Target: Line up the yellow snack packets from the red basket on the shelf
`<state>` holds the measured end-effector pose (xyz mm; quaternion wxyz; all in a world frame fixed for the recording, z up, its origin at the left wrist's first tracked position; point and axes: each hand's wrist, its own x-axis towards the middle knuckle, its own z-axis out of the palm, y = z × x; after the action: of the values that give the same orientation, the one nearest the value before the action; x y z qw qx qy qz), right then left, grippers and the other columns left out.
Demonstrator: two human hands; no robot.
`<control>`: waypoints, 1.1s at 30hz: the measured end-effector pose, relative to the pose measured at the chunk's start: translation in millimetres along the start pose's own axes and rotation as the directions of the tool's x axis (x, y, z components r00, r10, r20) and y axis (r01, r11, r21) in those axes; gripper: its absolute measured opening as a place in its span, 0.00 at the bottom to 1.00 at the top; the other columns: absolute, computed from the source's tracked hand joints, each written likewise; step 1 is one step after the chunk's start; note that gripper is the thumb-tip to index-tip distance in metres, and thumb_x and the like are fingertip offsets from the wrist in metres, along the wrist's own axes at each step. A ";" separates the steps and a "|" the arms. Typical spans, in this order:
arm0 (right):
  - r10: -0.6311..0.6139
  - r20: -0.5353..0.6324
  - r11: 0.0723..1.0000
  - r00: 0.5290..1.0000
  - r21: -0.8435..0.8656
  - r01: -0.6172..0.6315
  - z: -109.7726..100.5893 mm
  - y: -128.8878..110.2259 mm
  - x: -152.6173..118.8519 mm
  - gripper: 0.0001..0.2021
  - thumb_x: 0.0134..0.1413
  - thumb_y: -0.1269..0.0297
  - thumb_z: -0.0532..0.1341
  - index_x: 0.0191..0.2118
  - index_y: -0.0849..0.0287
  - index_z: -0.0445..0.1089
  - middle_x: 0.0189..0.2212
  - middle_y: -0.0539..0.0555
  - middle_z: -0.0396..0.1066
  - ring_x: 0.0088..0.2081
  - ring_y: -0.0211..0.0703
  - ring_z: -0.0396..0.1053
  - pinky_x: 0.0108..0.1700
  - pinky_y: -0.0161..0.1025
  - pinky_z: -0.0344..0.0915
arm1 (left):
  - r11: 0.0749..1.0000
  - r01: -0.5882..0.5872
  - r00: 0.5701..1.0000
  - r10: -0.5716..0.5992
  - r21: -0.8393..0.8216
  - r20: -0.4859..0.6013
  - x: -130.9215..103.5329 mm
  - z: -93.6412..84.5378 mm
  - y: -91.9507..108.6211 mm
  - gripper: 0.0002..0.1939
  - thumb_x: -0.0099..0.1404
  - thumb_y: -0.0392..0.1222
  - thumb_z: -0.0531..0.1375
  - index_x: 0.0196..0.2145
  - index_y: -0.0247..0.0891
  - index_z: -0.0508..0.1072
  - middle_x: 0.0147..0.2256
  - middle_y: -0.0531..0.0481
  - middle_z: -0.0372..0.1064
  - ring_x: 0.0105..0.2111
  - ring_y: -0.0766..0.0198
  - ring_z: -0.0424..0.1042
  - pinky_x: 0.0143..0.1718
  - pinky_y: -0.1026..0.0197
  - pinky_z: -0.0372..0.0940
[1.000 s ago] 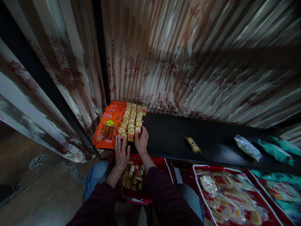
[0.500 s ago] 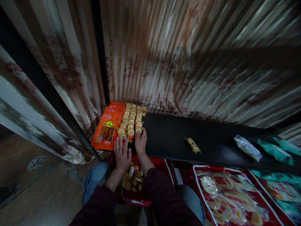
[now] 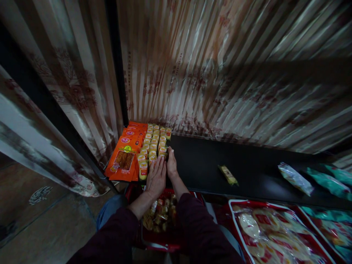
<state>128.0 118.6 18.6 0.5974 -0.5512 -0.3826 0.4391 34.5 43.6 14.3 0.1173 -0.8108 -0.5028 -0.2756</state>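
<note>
from my end of the feed, the left hand lies flat with its fingers straight against the front of the small yellow packets, not clenched. the right hand is open too, its fingers upright along their right side — i see neither grasping anything. the packets stand in tight rows just ahead of the hands, between the right hand and the orange packs at the left end of the black shelf.

each orange pack shows a pink oval logo, and the front one also has a yellow-green round mark and a window onto brown sticks. the yellow packets have red on their labels — i can't make out any brand, the print is too small. a lone yellow packet lies right of the hands, then a silvery packet and teal packets.

below the hands, a red basket holds wrapped pieces; to its right, a white-rimmed basket holds flat round wrapped goods
</note>
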 end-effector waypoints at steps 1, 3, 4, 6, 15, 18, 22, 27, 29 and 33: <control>0.014 0.023 0.999 1.000 0.039 -0.015 2.1 -1.6 0.2 0.37 0.54 0.37 0.47 0.60 0.59 0.62 0.61 0.54 0.61 0.63 0.43 0.56 0.65 0.41 0.49 | 1.000 -0.007 1.000 0.007 0.004 0.027 -0.1 1.1 -1.3 0.25 0.66 0.32 0.47 0.60 0.26 0.60 0.63 0.37 0.53 0.67 0.51 0.42 0.64 0.42 0.50; 0.043 0.063 0.996 0.997 0.079 -0.048 6.1 -4.1 -0.7 0.37 0.55 0.37 0.47 0.60 0.59 0.62 0.59 0.54 0.64 0.62 0.43 0.57 0.64 0.40 0.51 | 1.000 -0.023 0.997 0.023 0.003 0.069 -0.6 2.0 -3.9 0.25 0.66 0.32 0.47 0.60 0.27 0.60 0.63 0.38 0.53 0.66 0.51 0.43 0.64 0.41 0.49; 0.054 0.074 0.995 0.996 0.081 -0.060 7.6 -4.5 -1.2 0.37 0.55 0.37 0.48 0.60 0.59 0.63 0.59 0.54 0.65 0.62 0.44 0.57 0.64 0.40 0.51 | 1.000 -0.028 0.996 0.028 0.001 0.083 -0.8 1.8 -4.9 0.25 0.66 0.33 0.47 0.60 0.27 0.59 0.63 0.39 0.53 0.66 0.51 0.43 0.64 0.41 0.49; 0.064 0.068 0.995 0.996 0.068 -0.069 9.1 -2.6 -0.8 0.36 0.54 0.37 0.48 0.60 0.59 0.63 0.59 0.54 0.64 0.63 0.44 0.57 0.64 0.40 0.51 | 1.000 -0.027 0.995 0.027 0.000 0.099 -1.2 1.3 -5.9 0.25 0.66 0.32 0.47 0.60 0.28 0.59 0.64 0.40 0.52 0.66 0.53 0.43 0.65 0.42 0.49; 0.016 0.056 1.000 0.998 0.006 -0.017 8.1 14.0 9.6 0.32 0.56 0.40 0.48 0.58 0.56 0.64 0.59 0.53 0.64 0.62 0.43 0.58 0.65 0.45 0.50 | 0.999 -0.016 0.996 0.020 -0.044 0.086 -1.1 1.9 -5.8 0.26 0.65 0.31 0.46 0.60 0.26 0.59 0.63 0.37 0.53 0.67 0.54 0.42 0.65 0.44 0.49; -0.027 0.002 0.999 1.000 -0.025 0.027 0.1 9.5 3.0 0.33 0.56 0.41 0.49 0.58 0.59 0.63 0.61 0.56 0.61 0.63 0.43 0.56 0.66 0.45 0.48 | 0.994 -0.031 0.996 0.039 -0.102 0.077 -2.4 -7.3 -3.8 0.26 0.64 0.31 0.48 0.60 0.25 0.59 0.64 0.35 0.51 0.67 0.53 0.41 0.65 0.43 0.47; -0.067 -0.082 0.997 0.994 -0.045 0.063 -21.8 6.6 -22.8 0.31 0.57 0.43 0.49 0.57 0.60 0.63 0.59 0.59 0.64 0.59 0.44 0.61 0.63 0.46 0.53 | 0.965 -0.135 0.988 0.149 -0.224 0.047 -19.2 -17.3 7.9 0.24 0.62 0.31 0.49 0.56 0.26 0.64 0.62 0.35 0.54 0.67 0.53 0.40 0.65 0.45 0.48; -0.122 -0.123 0.992 0.985 -0.054 0.116 -53.8 7.2 -83.0 0.23 0.59 0.49 0.51 0.51 0.60 0.67 0.52 0.59 0.70 0.51 0.43 0.68 0.55 0.44 0.64 | 0.898 -0.212 0.960 0.265 -0.385 0.089 -75.4 -3.6 33.7 0.26 0.60 0.29 0.50 0.57 0.26 0.63 0.58 0.35 0.62 0.65 0.54 0.48 0.60 0.50 0.58; -0.163 -0.112 0.982 0.980 -0.116 0.150 -65.1 11.0 -111.1 0.19 0.60 0.52 0.51 0.49 0.59 0.68 0.48 0.59 0.71 0.49 0.43 0.69 0.51 0.44 0.66 | 0.873 -0.157 0.945 0.269 -0.462 0.187 -99.6 10.2 42.7 0.27 0.57 0.28 0.52 0.56 0.27 0.65 0.56 0.33 0.64 0.62 0.51 0.56 0.58 0.49 0.61; -0.240 0.025 0.902 0.970 -0.363 0.233 -84.8 42.6 -158.6 0.14 0.58 0.58 0.54 0.42 0.57 0.72 0.40 0.56 0.74 0.44 0.44 0.70 0.50 0.44 0.65 | 0.762 0.160 0.817 0.254 -0.627 0.517 -134.8 39.6 52.0 0.21 0.56 0.30 0.54 0.48 0.35 0.72 0.48 0.39 0.72 0.49 0.54 0.70 0.50 0.52 0.67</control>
<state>152.4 -58.6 -27.9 0.5377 -0.6061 -0.5152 0.2793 47.1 -63.4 -89.8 -0.3186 -0.8575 -0.3661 -0.1705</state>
